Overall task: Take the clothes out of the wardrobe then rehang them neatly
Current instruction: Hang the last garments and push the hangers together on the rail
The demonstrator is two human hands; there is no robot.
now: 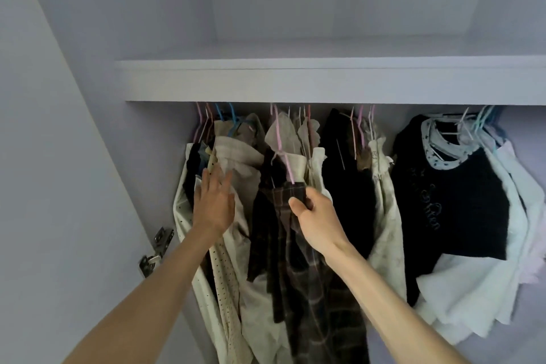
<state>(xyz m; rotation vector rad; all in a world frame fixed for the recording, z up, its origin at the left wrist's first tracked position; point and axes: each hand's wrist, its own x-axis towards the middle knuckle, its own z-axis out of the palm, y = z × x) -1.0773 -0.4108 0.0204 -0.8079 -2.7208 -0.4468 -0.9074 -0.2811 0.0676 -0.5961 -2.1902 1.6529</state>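
Matt woven plaid shirt [298,275], fuzzy white garment [472,298], shiny metal hinge [156,248]

place: home bedroom wardrobe | evidence: clothes [295,216] hung on hangers [277,133] under a lilac shelf [325,80]; door hinge [156,248] at left

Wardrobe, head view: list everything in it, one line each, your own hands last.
shelf: one, pale lilac, above the clothes
hinge: one, metal, left wall
plaid garment: one, dark brown, centre
dotted garment: one, cream, left
black top: one, pale patterned collar, right
white garments: several, far right
hangers: many, pink, blue, white, under the shelf
left hand: flat against the cream clothes
right hand: grips the plaid garment
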